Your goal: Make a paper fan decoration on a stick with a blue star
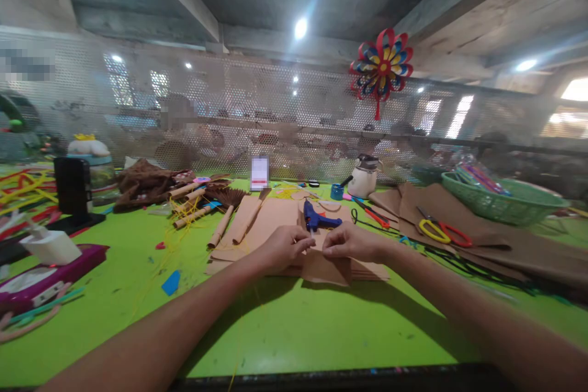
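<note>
Green tabletop [275,331] under a perforated screen, craft litter all round; brown paper stack [362,269] lies dead centre, long axis running left to right; left hand [285,246] and right hand [351,242] meet over its middle, equally near, fingertips pinched shut and almost touching; whatever they nip is too small to make out, the top sheet or a scrap on it; blue glue gun [319,218] lies just beyond the fingertips; scissors [443,233] well to the right.
</note>
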Action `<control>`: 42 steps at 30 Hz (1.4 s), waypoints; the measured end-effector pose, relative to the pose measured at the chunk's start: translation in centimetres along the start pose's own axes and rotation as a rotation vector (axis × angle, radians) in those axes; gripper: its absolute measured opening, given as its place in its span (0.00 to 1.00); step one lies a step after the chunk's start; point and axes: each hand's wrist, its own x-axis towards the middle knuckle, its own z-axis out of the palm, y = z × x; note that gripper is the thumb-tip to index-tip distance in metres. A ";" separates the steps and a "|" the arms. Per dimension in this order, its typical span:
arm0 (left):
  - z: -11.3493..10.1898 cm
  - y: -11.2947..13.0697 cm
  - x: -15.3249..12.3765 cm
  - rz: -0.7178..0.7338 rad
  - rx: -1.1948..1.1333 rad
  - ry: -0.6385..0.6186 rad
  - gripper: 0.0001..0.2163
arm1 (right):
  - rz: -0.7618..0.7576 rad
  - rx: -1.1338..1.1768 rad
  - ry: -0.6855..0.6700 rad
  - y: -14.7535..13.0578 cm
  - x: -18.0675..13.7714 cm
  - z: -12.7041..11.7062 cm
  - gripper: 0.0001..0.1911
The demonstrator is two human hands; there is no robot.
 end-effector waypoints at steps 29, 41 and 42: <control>1.7 -1.1 1.0 -0.040 0.209 -0.058 0.10 | -0.136 -0.316 0.235 3.3 0.3 1.7 0.08; 1.6 -1.0 1.1 0.005 0.334 -0.084 0.08 | -0.173 -0.526 0.248 3.3 0.5 1.8 0.07; 1.6 -0.9 1.0 0.011 0.342 -0.081 0.08 | -0.177 -0.540 0.244 3.3 0.5 1.8 0.07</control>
